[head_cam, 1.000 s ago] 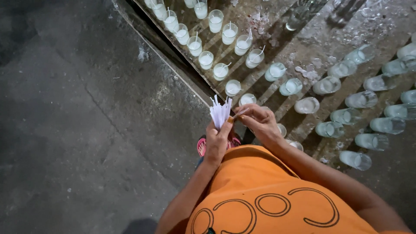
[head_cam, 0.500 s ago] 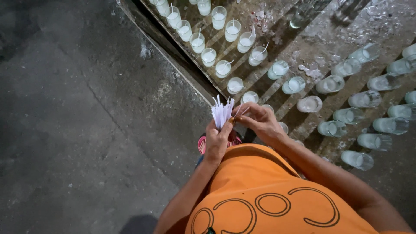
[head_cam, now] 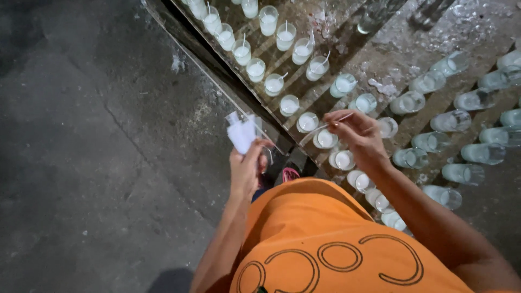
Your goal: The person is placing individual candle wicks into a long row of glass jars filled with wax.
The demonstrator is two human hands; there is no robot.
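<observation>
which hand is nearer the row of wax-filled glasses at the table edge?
Right. The right hand hovers directly over the wax-filled glasses, pinching a thin white wick. The left hand is off the table edge, over the floor, gripping a bundle of wicks.

Left hand (head_cam: 245,169) raised in a closed grip, right hand (head_cam: 355,133) pinching, forearms extended

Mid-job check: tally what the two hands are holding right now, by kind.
bundle of white wicks: 1, gripped in the left hand
single wick: 1, pinched in the right hand over the wax-filled glasses
Total: 2 held items; the number of wicks in the bundle cannot be told.
</observation>
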